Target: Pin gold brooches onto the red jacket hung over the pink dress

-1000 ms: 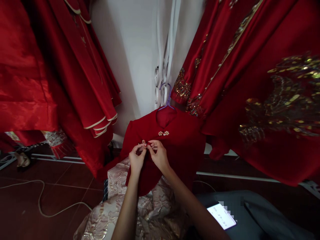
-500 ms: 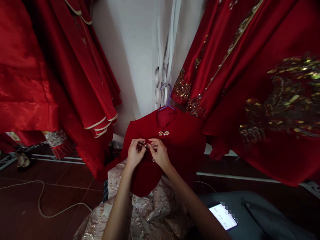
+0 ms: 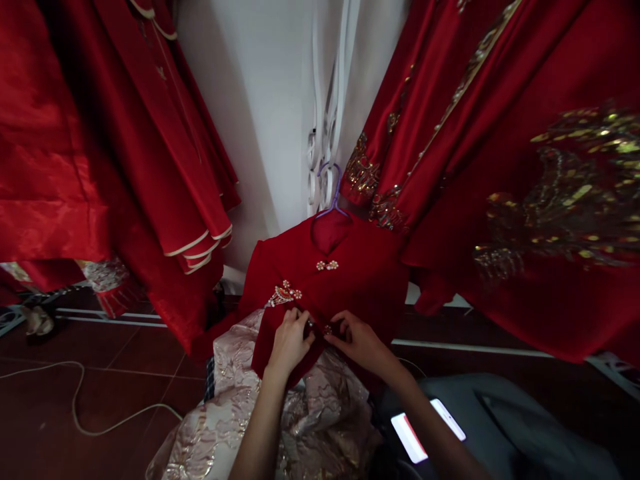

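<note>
A small red dress [image 3: 360, 277] hangs on a purple hanger [image 3: 330, 193] in front of me. It has a pearl button [image 3: 327, 265] below the collar and a beaded clasp with a fan-shaped ornament [image 3: 284, 295] further down. My left hand [image 3: 287, 343] and my right hand [image 3: 357, 340] are both pinched on the dress's front flap, around a small fastener [image 3: 327, 329] lower on the closure. The fingertips hide most of that fastener.
Long red garments hang at the left [image 3: 100, 133] and a gold-embroidered red gown [image 3: 525, 167] at the right. Pale brocade fabric [image 3: 300, 427] lies under the dress. A lit phone [image 3: 427, 433] rests on grey cloth at lower right. A white cable [image 3: 75, 400] trails over the dark red floor.
Both hands have moved down from the beaded clasp, which now lies uncovered and closed, to a fastener lower on the flap. The view shifted slightly.
</note>
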Demonstrator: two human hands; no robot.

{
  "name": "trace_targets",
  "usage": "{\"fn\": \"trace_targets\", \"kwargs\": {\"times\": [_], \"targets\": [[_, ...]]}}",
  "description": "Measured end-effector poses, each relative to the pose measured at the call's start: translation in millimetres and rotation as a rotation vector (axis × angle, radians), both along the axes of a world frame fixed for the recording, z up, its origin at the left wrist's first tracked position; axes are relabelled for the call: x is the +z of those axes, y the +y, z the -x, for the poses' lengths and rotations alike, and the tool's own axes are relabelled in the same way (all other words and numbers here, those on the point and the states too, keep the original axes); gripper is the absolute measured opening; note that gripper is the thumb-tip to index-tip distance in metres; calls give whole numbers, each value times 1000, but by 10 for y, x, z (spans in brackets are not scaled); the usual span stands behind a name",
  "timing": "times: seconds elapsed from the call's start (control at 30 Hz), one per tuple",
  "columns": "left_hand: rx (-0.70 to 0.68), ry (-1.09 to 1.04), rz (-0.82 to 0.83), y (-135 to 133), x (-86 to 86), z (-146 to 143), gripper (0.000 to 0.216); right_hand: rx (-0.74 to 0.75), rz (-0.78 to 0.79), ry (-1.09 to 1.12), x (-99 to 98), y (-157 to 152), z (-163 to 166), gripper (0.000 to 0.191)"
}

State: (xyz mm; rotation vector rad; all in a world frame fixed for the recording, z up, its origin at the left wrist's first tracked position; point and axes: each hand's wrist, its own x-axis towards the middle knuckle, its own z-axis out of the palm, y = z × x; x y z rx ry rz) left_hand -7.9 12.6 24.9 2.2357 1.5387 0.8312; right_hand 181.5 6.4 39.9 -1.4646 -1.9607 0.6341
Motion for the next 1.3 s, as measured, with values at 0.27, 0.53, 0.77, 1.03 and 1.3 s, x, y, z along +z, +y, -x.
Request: {"fn": "trace_targets", "kwargs": {"times": [0.27,0.53,0.77,1.03,1.3], "targets": [[109,32,-20,21,-98,-36,24,-42,-20,102,-179,-21,224,16],[192,-155,92,25,-97,-146,18,-79,-49,42,-319,-35,224,14],[37,-760,108,28,-330,-118,17,-216,-82,426,-168,-9,281,23],[55,-983,212,75,-336,-57,22,-354,-62,793,-481,99,686,37],[92,-914,207,39,-353,-55,28,-335,-161,672,-642,55,657,30]]}}
